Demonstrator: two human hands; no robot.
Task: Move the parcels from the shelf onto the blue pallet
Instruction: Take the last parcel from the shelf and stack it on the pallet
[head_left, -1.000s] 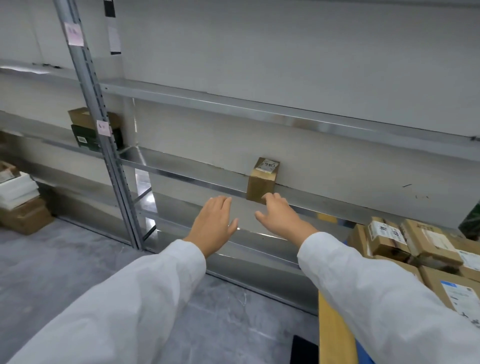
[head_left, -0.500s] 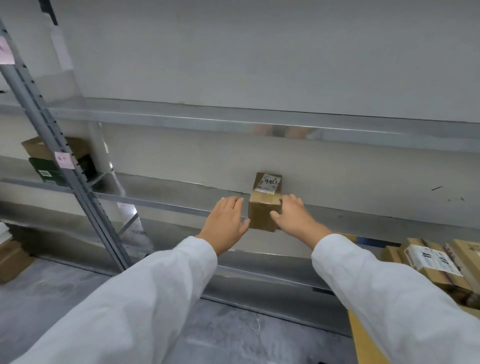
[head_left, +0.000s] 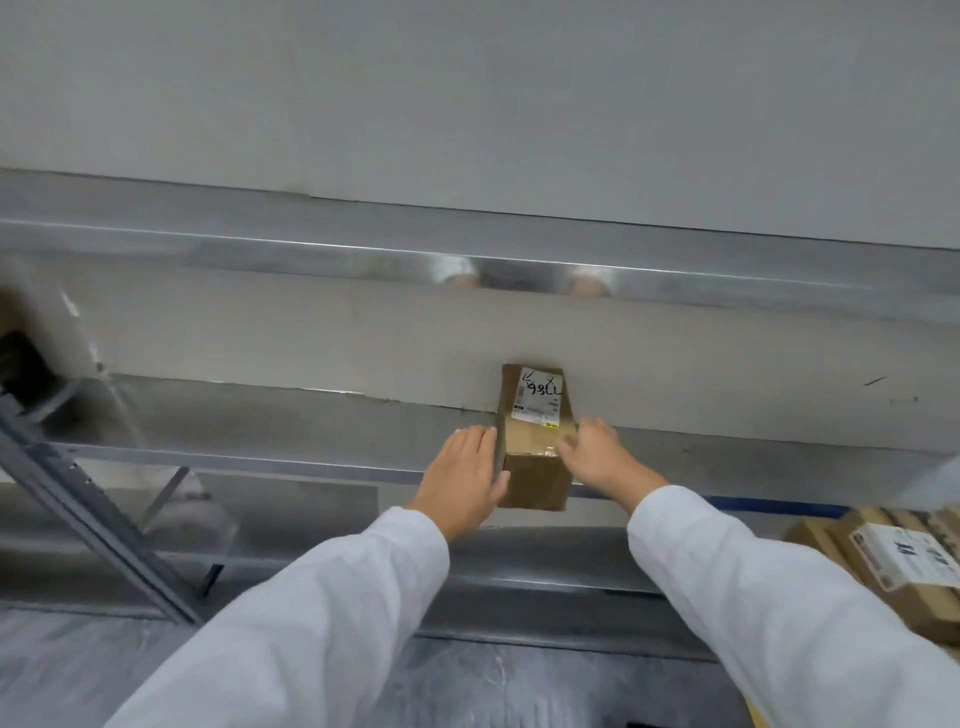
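Sitting on the middle metal shelf (head_left: 270, 441), against the pale back wall, is a small cardboard parcel (head_left: 535, 462) with a white shipping label (head_left: 539, 399) and black handwriting on its top face; its front end reaches the shelf's front edge. Both hands bracket it. The left hand (head_left: 462, 480) lies flat along the parcel's left side, fingers extended toward the wall and thumb curled at the front corner. The right hand (head_left: 597, 454) rests on the right side with its fingers bent over the top edge, blurred by motion. Neither grip is closed around the parcel; whether it is lifted cannot be told. White sleeves (head_left: 311, 623) cover both arms. At the lower right, other labelled cardboard parcels (head_left: 893, 566) lie piled, well apart from the shelf parcel.
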